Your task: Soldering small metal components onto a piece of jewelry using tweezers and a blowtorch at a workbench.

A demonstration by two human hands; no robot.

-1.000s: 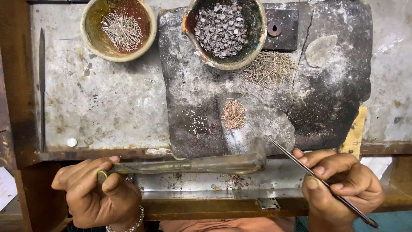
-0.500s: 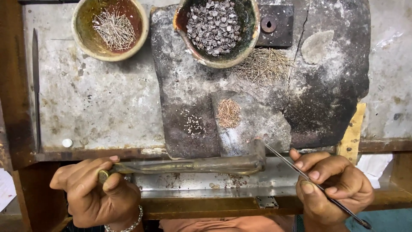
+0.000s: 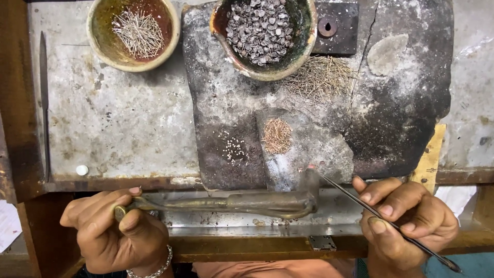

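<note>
My left hand (image 3: 116,231) grips the thin end of a long curved brass blowpipe (image 3: 242,203) that lies across the bench front, its bent tip near the grey slab. My right hand (image 3: 406,224) holds slim metal tweezers (image 3: 355,198), their tip resting on the front of the pale patch of the dark stone slab (image 3: 401,118). On that slab lie a small heap of short copper-coloured wire bits (image 3: 277,135) and a cluster of tiny pale beads (image 3: 234,149).
A clay bowl of thin pins (image 3: 135,33) stands at the back left, and a bowl of small dark grey rings (image 3: 262,33) beside it. Loose fine wires (image 3: 321,77) lie behind the heap. A long file (image 3: 43,103) lies at the left edge.
The tweezers' tip has shifted slightly left along the pale patch. The view has shifted a little; both hands keep their grip.
</note>
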